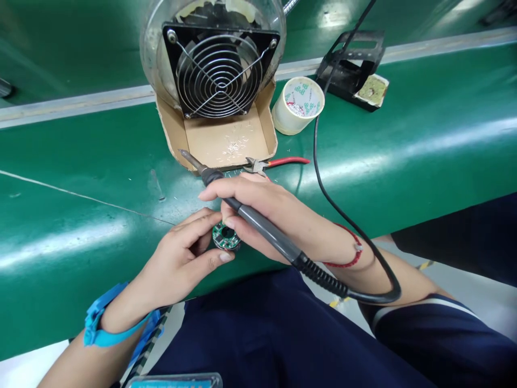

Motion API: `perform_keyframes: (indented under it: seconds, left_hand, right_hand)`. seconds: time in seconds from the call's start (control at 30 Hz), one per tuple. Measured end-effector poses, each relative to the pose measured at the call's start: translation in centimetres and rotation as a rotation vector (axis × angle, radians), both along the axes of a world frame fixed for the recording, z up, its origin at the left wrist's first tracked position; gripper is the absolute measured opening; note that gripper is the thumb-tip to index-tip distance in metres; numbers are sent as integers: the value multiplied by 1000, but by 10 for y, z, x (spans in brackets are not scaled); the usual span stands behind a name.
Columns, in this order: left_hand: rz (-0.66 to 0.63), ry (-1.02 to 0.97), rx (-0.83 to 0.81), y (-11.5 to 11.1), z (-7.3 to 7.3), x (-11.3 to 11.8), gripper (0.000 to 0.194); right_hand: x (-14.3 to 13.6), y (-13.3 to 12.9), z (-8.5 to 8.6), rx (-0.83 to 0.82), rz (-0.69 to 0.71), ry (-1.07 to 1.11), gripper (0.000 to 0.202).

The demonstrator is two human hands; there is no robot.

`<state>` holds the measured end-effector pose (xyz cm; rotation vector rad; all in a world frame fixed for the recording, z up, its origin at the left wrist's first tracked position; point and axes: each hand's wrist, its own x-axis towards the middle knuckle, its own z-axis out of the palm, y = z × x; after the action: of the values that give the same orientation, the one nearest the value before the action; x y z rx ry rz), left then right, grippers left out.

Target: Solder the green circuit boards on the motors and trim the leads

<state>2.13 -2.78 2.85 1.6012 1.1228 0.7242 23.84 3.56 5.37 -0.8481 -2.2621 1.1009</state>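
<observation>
Between the thumb and fingers of my left hand (181, 253) is a small round green circuit board (223, 237) with a dark hole in its middle. My right hand (262, 210) is closed around a soldering iron (270, 229), whose tip points up and left, away from the board. The thumb of that hand is at the board's upper right edge. A thin strand of wire (100, 201) runs from the left edge to behind my left hand. Just beyond my right hand lie red-handled cutters (278, 162), partly hidden by it.
A fan with a wire guard (220, 75) stands in a cardboard tray (210, 145) holding small metal clippings. To its right are a tape roll (299, 105) and an iron stand with a sponge (372, 90). The iron's black cable (323, 180) loops over the green mat (404, 172).
</observation>
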Motion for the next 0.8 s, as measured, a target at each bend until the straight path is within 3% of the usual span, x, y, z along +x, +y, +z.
perform_keyframes:
  seconds: [0.23, 0.33, 0.43, 0.5, 0.57, 0.67, 0.73, 0.8]
  left_hand:
    - [-71, 45, 55, 4, 0, 2, 36]
    - [6, 163, 84, 9, 2, 6, 31]
    - [120, 344, 138, 17, -3, 13, 26]
    - [169, 397, 109, 24, -11, 15, 30]
    - [218, 316, 19, 30, -21, 13, 36]
    - [346, -21, -129, 37, -33, 4, 43]
    - [427, -210, -183, 40, -37, -2, 39]
    - [460, -257, -196, 40, -37, -5, 30]
  right_hand:
    - [3, -3, -5, -34, -10, 98, 38]
    - [1, -8, -14, -69, -133, 181, 42]
    - [-4, -13, -31, 71, -237, 30, 56]
    - [-8, -14, -43, 158, -237, -99, 52]
    - [-12, -12, -53, 215, -219, -189, 48]
    - [-15, -4, -64, 267, -171, -263, 49]
    - [-14, 0, -67, 284, -137, -246, 49]
    - [-11, 1, -65, 296, -121, -177, 47]
